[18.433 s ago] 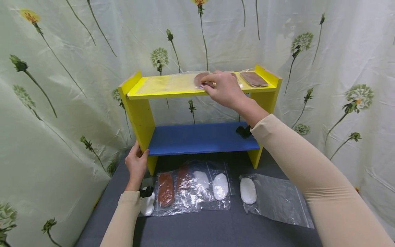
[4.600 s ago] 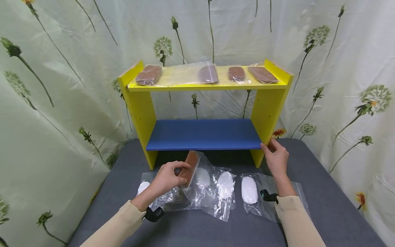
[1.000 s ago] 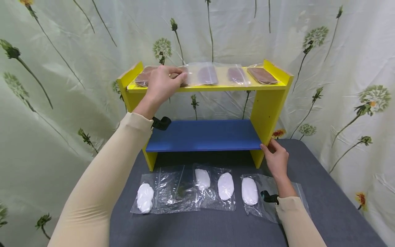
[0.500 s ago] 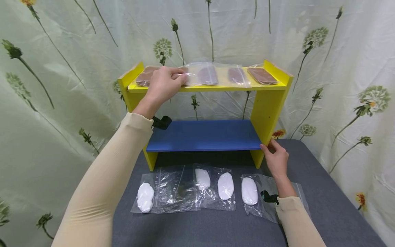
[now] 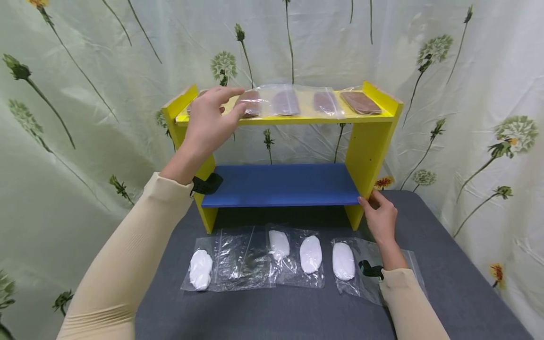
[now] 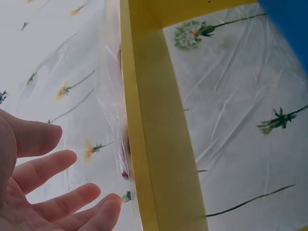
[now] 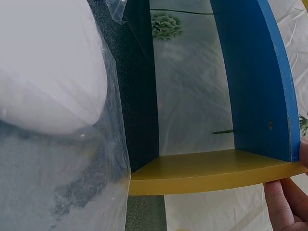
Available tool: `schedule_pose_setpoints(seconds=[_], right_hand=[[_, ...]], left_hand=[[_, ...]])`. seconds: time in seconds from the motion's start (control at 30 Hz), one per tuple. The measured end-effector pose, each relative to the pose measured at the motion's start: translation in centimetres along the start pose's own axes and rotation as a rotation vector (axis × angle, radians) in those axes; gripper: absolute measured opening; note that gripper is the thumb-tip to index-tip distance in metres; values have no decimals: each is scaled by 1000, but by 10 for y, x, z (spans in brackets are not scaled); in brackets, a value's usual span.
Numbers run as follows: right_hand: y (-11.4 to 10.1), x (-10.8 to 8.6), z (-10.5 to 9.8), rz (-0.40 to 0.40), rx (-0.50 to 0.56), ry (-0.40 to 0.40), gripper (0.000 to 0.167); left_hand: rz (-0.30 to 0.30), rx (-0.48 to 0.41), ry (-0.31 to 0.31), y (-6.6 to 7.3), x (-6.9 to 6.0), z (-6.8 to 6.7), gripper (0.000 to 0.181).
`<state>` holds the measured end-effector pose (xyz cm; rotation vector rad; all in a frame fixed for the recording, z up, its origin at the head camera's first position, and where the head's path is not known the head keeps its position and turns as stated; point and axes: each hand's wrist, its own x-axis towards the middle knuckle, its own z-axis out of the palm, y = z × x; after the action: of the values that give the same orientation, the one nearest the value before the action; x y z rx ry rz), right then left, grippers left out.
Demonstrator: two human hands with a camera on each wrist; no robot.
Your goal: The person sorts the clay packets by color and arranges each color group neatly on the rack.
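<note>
Yellow board formed the top of the shelf unit, and on it brown slabs in clear bags were laid flat from its left corner to its right, side by side, presumably so that none was pressed by another, though bag film was overlapped between some. Near the left end of the front edge, the left hand was held with thumb and fingers apart and nothing gripped; the leftmost slab was mostly hidden behind it. Where the blue board was met by the right side panel, the panel's front edge was clamped between the thumb and fingers of the right hand, seemingly so that the unit was kept steady. Along the table, before the unit's front feet, four white pieces in bags were kept within reach, three toward the left foot and one near the right. Clear plastic was spread beside the leftmost piece, probably spare bag length.
</note>
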<state>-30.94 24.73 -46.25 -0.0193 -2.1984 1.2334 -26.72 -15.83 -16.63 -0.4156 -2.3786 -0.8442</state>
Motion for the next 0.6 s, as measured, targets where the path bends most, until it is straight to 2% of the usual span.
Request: schedule_pose_setpoints(seconds=[0.33, 0.47, 0.6], right_hand=[[-2, 3, -2, 17, 7, -4, 42], [-2, 2, -1, 14, 5, -4, 43], [-1, 0, 0, 12, 5, -3, 44]], left_hand=[[42, -101, 25, -23, -46, -1, 37], [31, -132, 41, -29, -66, -3, 36], [19, -141, 21, -39, -86, -2, 37]])
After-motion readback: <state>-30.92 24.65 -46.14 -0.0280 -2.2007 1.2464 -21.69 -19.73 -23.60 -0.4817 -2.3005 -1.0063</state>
